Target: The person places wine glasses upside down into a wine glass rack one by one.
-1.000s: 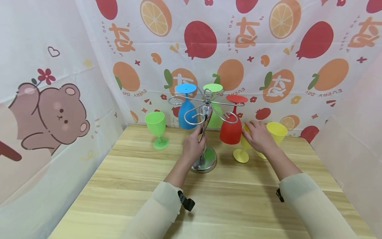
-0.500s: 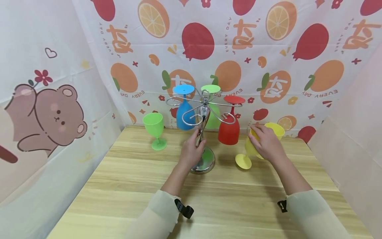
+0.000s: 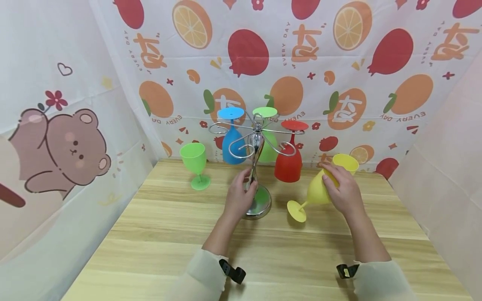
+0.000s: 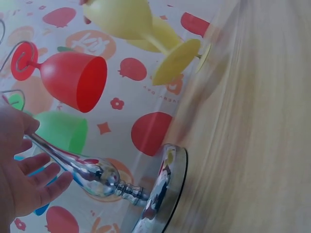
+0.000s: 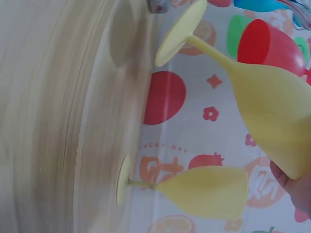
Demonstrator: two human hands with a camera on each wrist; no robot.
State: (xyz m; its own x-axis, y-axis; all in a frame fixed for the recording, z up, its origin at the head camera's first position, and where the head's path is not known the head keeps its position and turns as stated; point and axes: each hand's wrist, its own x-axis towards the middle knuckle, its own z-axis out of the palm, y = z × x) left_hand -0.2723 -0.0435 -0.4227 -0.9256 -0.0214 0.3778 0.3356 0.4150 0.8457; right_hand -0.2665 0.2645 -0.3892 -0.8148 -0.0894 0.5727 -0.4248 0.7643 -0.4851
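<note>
My right hand (image 3: 342, 190) grips a yellow plastic goblet (image 3: 318, 190) by its bowl. The goblet is tilted off the table, its foot pointing down and left. In the left wrist view, my left hand (image 4: 29, 170) has its fingers spread loosely around the stem of a chrome goblet rack (image 4: 92, 172), the stem passing between thumb and fingers. From the rack's curled arms hang upside down a blue goblet (image 3: 232, 144), a light green goblet (image 3: 268, 146) and a red goblet (image 3: 288, 165).
A second yellow goblet (image 5: 206, 191) stands upright behind my right hand. Left of the rack, another green goblet (image 3: 193, 159) stands upright on the wooden table (image 3: 286, 259). A fruit-printed cloth (image 3: 211, 37) hangs behind the table.
My right hand has lifted the yellow goblet and tilted it, its foot swinging toward me and left. My left hand has slid slightly down the rack's stem and its fingers have loosened.
</note>
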